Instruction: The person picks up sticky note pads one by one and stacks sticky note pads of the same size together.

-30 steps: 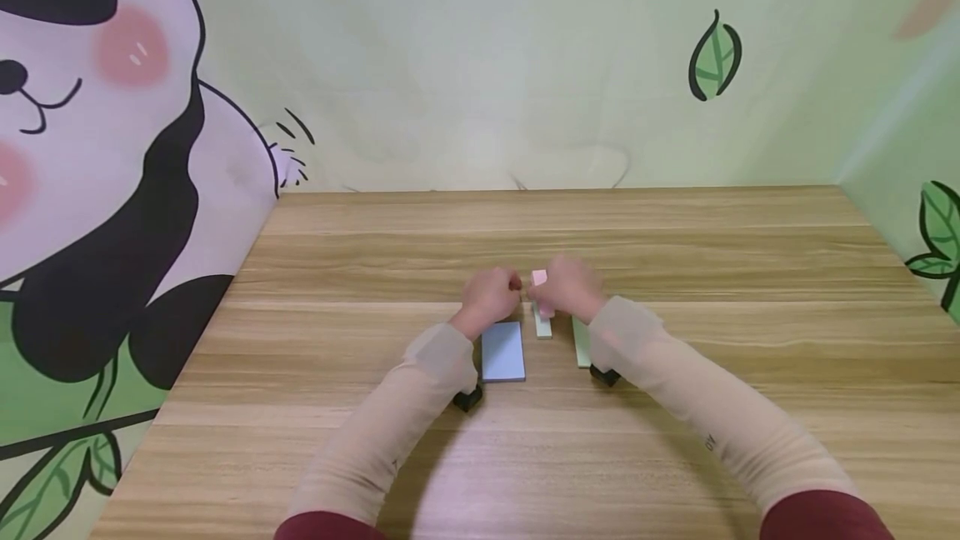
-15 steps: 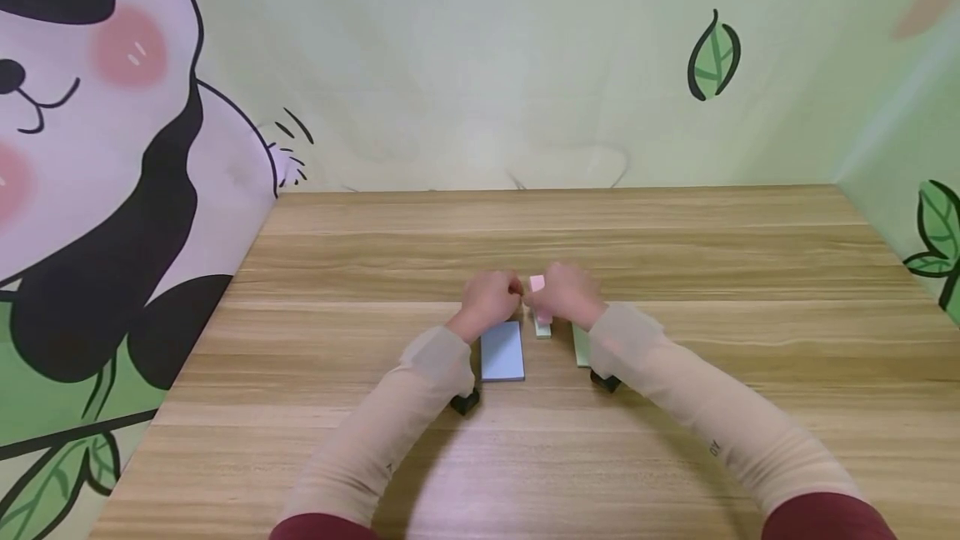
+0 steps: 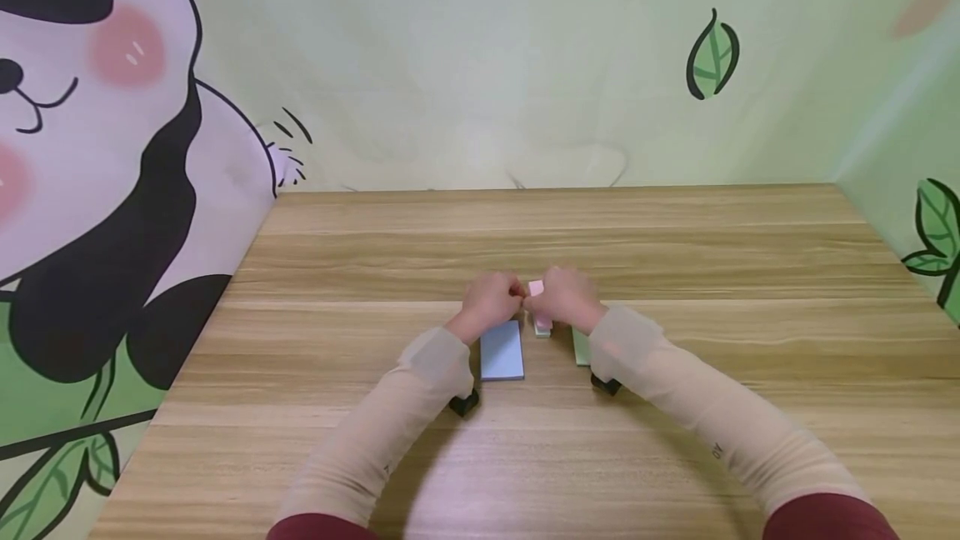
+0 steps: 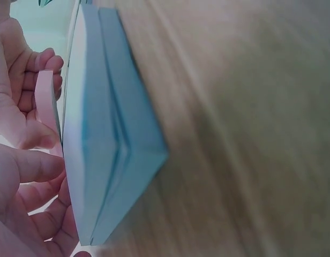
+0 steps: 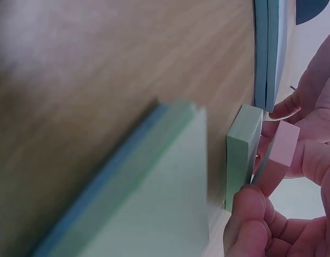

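From the head view we see our left hand (image 3: 491,300) and right hand (image 3: 566,298) meeting knuckle to knuckle over the middle of the wooden surface (image 3: 675,257), both pinching a small pink pad (image 3: 536,288) of sticky notes held just above it. A blue pad (image 3: 502,350) lies flat under the left wrist, a small pale green pad (image 3: 542,327) sits just below the pink one, and a larger green pad (image 3: 581,347) peeks out beside the right sleeve. We can read no writing on any of them; the wall behind carries a panda drawing (image 3: 90,148) and leaves

In the left wrist view the blue pad (image 4: 109,139) is a thick rectangular block of paper with crisp edges, and the pink pad (image 4: 47,110) is a thin slab between curled fingers (image 4: 34,166)

In the right wrist view the pink pad (image 5: 280,152) shows a square matte end, gripped by fingertips (image 5: 250,206), touching the small green pad (image 5: 242,155); the larger green pad (image 5: 154,198) is blurred in front
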`<state>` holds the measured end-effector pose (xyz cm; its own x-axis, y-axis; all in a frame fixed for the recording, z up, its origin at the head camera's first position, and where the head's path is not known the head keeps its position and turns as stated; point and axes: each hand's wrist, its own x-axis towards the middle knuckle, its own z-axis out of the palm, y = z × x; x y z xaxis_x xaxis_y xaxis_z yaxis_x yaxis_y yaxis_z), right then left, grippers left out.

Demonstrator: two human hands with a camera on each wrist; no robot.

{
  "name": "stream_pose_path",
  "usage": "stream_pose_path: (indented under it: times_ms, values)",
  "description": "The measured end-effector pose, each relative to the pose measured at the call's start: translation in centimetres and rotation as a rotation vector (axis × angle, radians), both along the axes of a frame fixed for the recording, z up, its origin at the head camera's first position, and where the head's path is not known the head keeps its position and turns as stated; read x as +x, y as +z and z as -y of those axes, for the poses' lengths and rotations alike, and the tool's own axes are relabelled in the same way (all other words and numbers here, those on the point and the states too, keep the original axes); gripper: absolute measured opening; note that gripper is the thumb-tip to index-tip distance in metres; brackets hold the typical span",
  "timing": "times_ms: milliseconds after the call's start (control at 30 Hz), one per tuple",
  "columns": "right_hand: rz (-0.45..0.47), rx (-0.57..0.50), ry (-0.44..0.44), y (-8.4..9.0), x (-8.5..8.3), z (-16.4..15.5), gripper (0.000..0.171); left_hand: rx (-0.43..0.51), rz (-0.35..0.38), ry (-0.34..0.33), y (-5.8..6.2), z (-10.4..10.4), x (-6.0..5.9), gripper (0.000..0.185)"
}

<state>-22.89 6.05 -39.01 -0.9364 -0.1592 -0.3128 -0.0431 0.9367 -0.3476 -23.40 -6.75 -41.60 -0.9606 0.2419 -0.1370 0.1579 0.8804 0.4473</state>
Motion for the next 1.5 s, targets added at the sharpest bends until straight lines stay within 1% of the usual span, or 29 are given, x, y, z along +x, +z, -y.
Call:
stream_pose_path:
  times_ms: [100,133,333,567,667,800,967,1067,1233,1367,1500]
  values:
    - [0.000,0.008,0.008,-0.1,0.0,0.0,0.032,0.014,0.003,0.001,0.1,0.0,0.2,0.014]
    - [-0.001,0.011,0.011,-0.2,0.1,0.0,0.032,0.007,0.027,0.010,0.4,-0.1,0.3,0.016]
    - [-0.017,0.010,0.019,-0.4,0.1,0.0,0.034,-0.012,0.000,-0.007,0.7,0.0,0.9,0.015]
    - [-0.004,-0.016,0.007,-0.4,0.1,0.0,0.033,0.013,0.018,0.001,0.9,-0.1,1.0,0.014]
    - [-0.001,-0.026,0.017,-0.3,0.2,-0.1,0.033,0.025,0.027,0.003,0.9,-0.1,1.0,0.015]
    - [0.008,-0.060,0.048,-0.3,0.2,-0.4,0.035,0.031,0.029,0.004,0.9,-0.1,1.0,0.016]
    - [0.034,-0.185,0.051,-0.1,-0.2,-1.0,0.039,0.018,0.023,0.005,0.8,-0.1,0.9,0.020]
    - [0.048,-0.242,0.027,0.0,-0.6,-1.3,0.038,0.024,0.025,0.010,0.7,-0.2,0.8,0.022]
    - [0.056,-0.254,-0.013,0.2,-1.1,-1.7,0.029,0.040,0.033,0.020,0.8,-0.3,0.7,0.024]
    - [0.083,-0.275,-0.041,0.1,-1.5,-1.9,0.024,0.038,0.026,0.020,0.9,-0.4,0.8,0.024]
    - [0.131,-0.318,-0.072,-0.1,-1.8,-2.0,0.022,0.053,0.033,0.024,0.9,-0.5,0.8,0.023]
